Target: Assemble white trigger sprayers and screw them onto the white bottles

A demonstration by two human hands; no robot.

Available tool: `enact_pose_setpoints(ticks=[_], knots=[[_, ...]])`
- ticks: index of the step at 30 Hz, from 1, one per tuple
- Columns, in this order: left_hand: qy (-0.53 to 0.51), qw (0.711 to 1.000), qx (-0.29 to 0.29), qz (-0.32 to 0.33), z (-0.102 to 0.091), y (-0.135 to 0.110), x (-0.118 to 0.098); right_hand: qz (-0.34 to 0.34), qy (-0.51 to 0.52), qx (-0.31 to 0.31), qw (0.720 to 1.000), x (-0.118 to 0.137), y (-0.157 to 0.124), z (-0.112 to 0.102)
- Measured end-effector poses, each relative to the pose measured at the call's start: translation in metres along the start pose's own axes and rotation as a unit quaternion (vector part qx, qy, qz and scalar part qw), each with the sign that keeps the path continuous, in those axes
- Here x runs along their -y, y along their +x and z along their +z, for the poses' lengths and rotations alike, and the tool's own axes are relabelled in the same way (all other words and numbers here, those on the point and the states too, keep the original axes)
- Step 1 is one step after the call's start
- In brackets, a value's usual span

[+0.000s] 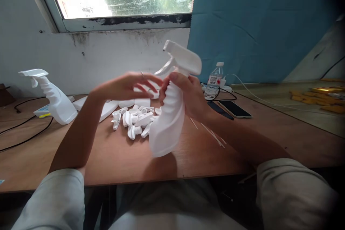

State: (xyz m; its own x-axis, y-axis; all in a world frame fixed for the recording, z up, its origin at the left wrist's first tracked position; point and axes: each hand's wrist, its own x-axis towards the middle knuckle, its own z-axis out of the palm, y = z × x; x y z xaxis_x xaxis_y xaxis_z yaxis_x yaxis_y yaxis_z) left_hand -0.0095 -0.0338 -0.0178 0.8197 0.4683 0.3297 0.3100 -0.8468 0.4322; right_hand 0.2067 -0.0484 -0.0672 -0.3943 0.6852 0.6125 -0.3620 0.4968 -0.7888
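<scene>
A white spray bottle [168,125] with its trigger head on hangs tilted above the table in front of me. My right hand [188,91] is wrapped round its neck, just below the spray head. My left hand [132,85] is beside the trigger with fingers apart, slightly blurred; its fingertips come close to the bottle's neck, and I cannot tell whether they touch. Behind the bottle lies a pile of loose white trigger heads [137,118]. Thin white tubes [212,134] rest on the table to the right of the bottle, partly behind my right arm.
Another white spray bottle [59,102] stands at the left near black cables [40,134]. White bottles [107,109] lie behind my left forearm. At the back right are a clear water bottle [214,81] and a phone [235,109]. The wooden table's [121,167] front edge runs before me.
</scene>
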Motion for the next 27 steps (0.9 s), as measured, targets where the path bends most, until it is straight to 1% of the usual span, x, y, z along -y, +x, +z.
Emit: enact_pose_setpoints(ticks=[1,3,4,5,6,9,10,12,14,15,21,24,27], knots=[[-0.009,0.997,-0.071,0.033,-0.005,-0.003,-0.004,0.012,0.003,0.006,1.0,-0.002,-0.001,0.003],[-0.036,0.976,-0.2,0.08,-0.009,-0.006,-0.015,0.035,0.003,0.023,0.999,-0.004,-0.004,0.009],[-0.041,0.965,-0.242,0.089,-0.008,-0.007,-0.021,0.043,0.0,0.033,0.999,-0.005,-0.006,0.013],[-0.033,0.96,-0.263,0.093,-0.005,-0.007,-0.028,0.05,-0.004,0.044,0.998,-0.005,-0.008,0.016],[-0.015,0.96,-0.265,0.092,0.0,-0.006,-0.035,0.053,-0.007,0.051,0.997,-0.006,-0.009,0.018],[0.068,0.968,-0.233,0.06,0.016,-0.003,-0.05,0.049,-0.012,0.058,0.997,-0.008,-0.013,0.022],[0.086,0.967,-0.233,0.05,0.02,-0.003,-0.053,0.048,-0.011,0.058,0.997,-0.008,-0.014,0.022],[0.103,0.959,-0.26,0.039,0.026,-0.002,-0.055,0.052,-0.007,0.06,0.997,-0.008,-0.014,0.021],[0.102,0.951,-0.289,0.048,0.028,-0.002,-0.055,0.062,-0.009,0.072,0.995,-0.007,-0.014,0.02],[0.097,0.949,-0.295,0.051,0.028,-0.003,-0.055,0.066,-0.009,0.079,0.995,-0.006,-0.014,0.019],[0.025,0.948,-0.312,0.064,0.025,-0.004,-0.047,0.054,0.054,0.097,0.992,-0.009,-0.012,0.019],[0.015,0.947,-0.317,0.059,0.024,-0.003,-0.045,0.057,0.086,0.118,0.988,-0.011,-0.012,0.017],[0.017,0.943,-0.328,0.05,0.024,-0.004,-0.047,0.065,0.126,0.139,0.98,-0.008,-0.012,0.014]])
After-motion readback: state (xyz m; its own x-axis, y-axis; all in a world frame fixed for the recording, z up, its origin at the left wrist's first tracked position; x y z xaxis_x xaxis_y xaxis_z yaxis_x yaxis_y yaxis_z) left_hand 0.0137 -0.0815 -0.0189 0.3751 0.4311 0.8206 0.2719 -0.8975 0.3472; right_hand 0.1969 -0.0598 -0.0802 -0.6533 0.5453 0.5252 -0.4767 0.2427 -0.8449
